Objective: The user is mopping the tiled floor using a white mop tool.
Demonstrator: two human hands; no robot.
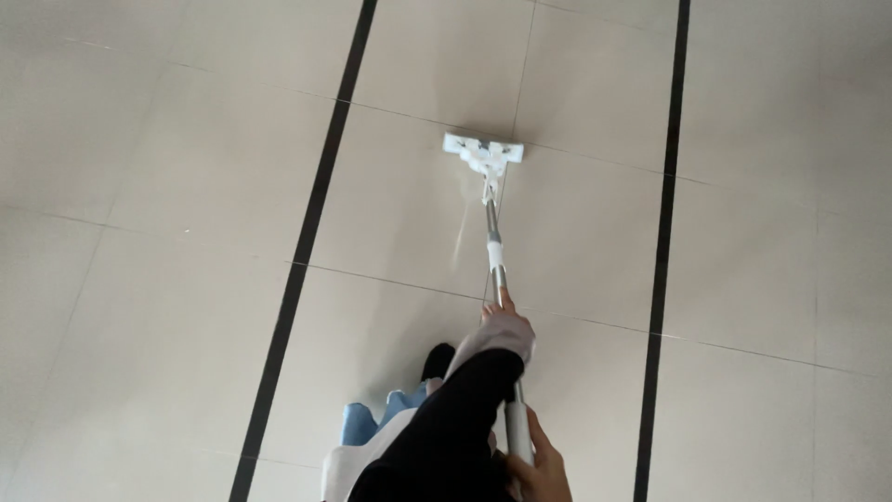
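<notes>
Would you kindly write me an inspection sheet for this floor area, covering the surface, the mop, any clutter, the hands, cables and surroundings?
Surface: pale tiled floor with thin grout lines and two dark stripes running away from the camera.
Job's things: flat mop, its white head lying on the floor between the stripes; metal pole slopes back to the person.
Clutter: nothing seen.
Grips: left hand, in a dark sleeve with a pale cuff, wrapped round the pole higher up its length; right hand closed on the pole's near end at the bottom edge.
Cables: nothing seen.
Surroundings: the person's dark shoe and blue trouser leg below the arm.
</notes>
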